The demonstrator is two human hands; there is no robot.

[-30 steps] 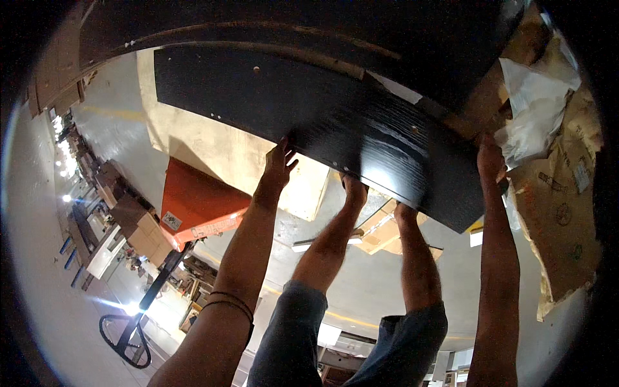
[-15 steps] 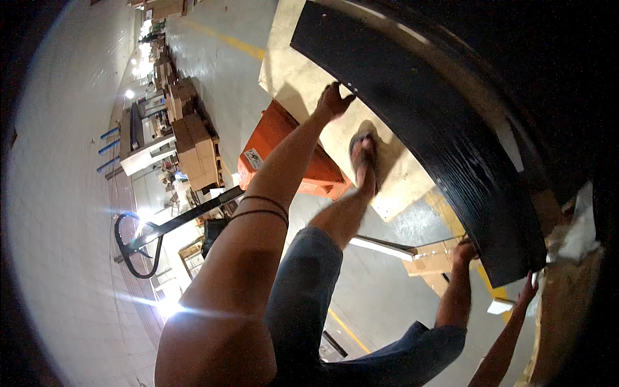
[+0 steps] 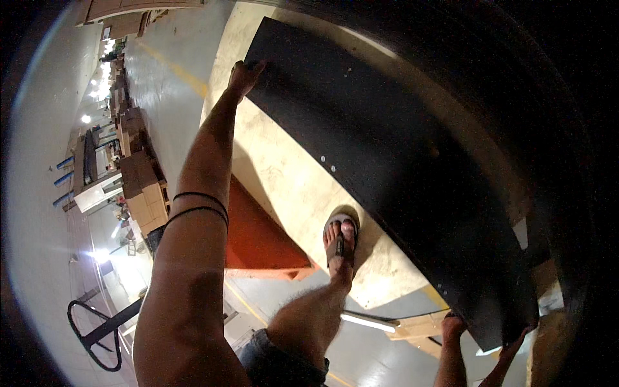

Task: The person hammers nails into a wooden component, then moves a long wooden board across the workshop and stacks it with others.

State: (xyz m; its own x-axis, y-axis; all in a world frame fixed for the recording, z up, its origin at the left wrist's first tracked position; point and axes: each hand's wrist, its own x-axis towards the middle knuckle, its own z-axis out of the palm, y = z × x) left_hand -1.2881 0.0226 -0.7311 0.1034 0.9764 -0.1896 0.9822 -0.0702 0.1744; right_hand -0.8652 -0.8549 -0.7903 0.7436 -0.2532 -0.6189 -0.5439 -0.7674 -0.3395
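A long black panel (image 3: 361,109), with pairs of small pale dots along its near edge, lies slanting from upper left to lower right. At its left end my left hand (image 3: 245,79) grips the edge, thumb on top and the other fingers mostly hidden. My right hand (image 3: 525,331) is closed on the panel's lower right end, dim and partly hidden. Under the panel's near side is a pale wooden board (image 3: 277,151). On that board stands my sandalled left foot (image 3: 342,238). My right foot (image 3: 453,321) shows beside the panel's near right edge.
An orange-red pallet truck (image 3: 261,232) is against the board's near left side, its black loop handle (image 3: 97,335) at lower left. Cardboard (image 3: 412,326) lies on the floor by my right leg. Stacked cartons (image 3: 142,184) line the left. The far right is very dark.
In the view, the panel has shifted left and shows more of its upper face. My left hand now holds it nearer its left end; my right hand appears lower.
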